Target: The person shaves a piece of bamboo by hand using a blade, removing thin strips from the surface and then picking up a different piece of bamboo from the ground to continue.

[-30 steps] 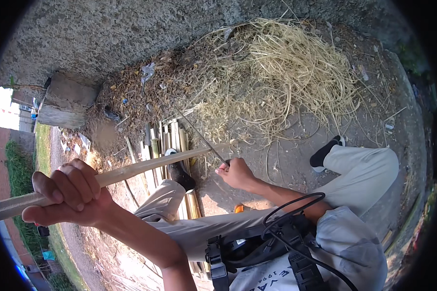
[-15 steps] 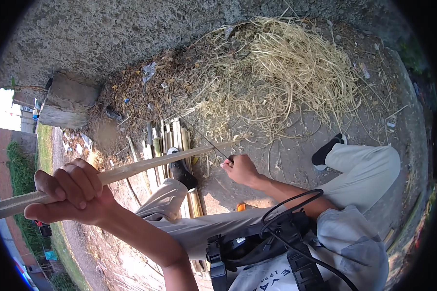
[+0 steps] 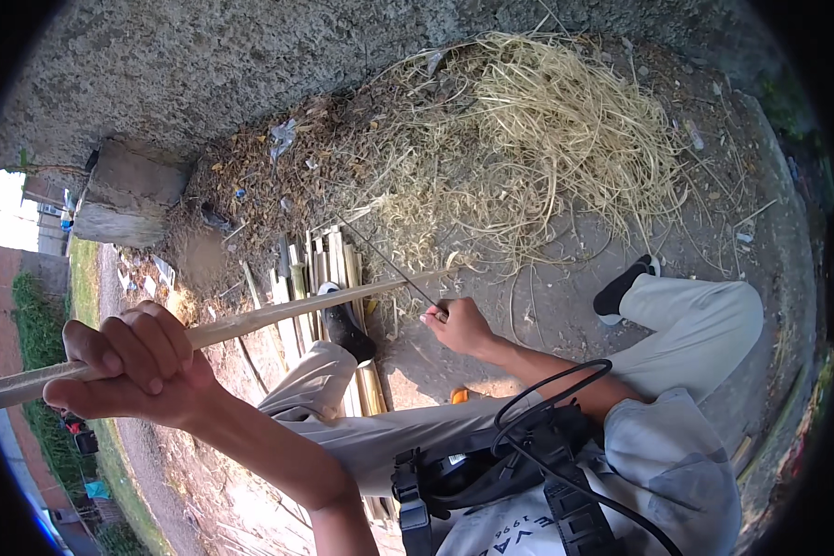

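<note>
The left hand is grasping a long pale strip, its fingers curling over the top and the thumb lying along the underside, while the right hand is pinching 1 end of a thin dark tool that is looking like a blade seen nearly edge-on. The strip is slanting from the left fist to a tip just past the tool, passing above the ground and over a dark shoe. The 2 pieces are crossing near that tip, though whether the edge is biting is impossible to tell. For good work, the left hand should be bracing the strip firmly against twisting, and the right should be holding the tool at a low, even angle with light pressure. Its path should be missing the shoe beneath. Split lengths are lying on the ground beside that shoe, and a heap of pale shavings is spreading near the ground's edge along the rough wall.
</note>
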